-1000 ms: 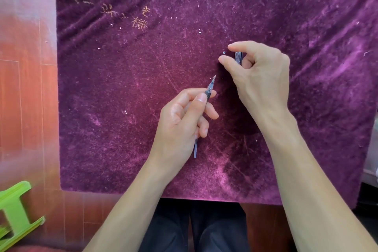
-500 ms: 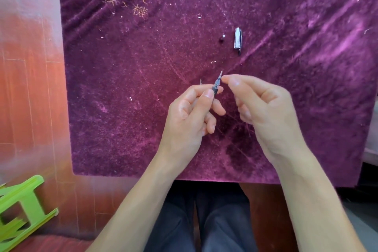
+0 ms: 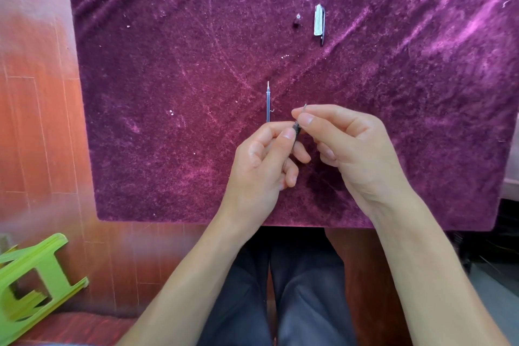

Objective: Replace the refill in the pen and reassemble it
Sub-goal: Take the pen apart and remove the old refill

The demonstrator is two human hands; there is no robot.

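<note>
Where the two hands meet over the near middle of the cloth, the slim dark pen barrel (image 3: pixel 295 128) sits between them. Left hand (image 3: pixel 264 166) is curled round it, thumb pressed along its side; most of the barrel is hidden in the fist. Right hand (image 3: pixel 354 146) pinches the thin grey point (image 3: pixel 305 107) sticking out of the barrel's front end, between thumb and forefinger.

Thin clear refill tube (image 3: pixel 268 101) lies on the cloth just beyond the left knuckles, tip pointing away, near end hidden behind the hand. Farther off lie a clear pen cap with dark clip (image 3: pixel 318 21) and, just beside it, a small dark end piece (image 3: pixel 297 20).

Surface is a wrinkled purple velvet cloth (image 3: pixel 168 121). Reddish wood floor (image 3: pixel 36 126) at left; lime-green plastic stool (image 3: pixel 33 275) lower left.
</note>
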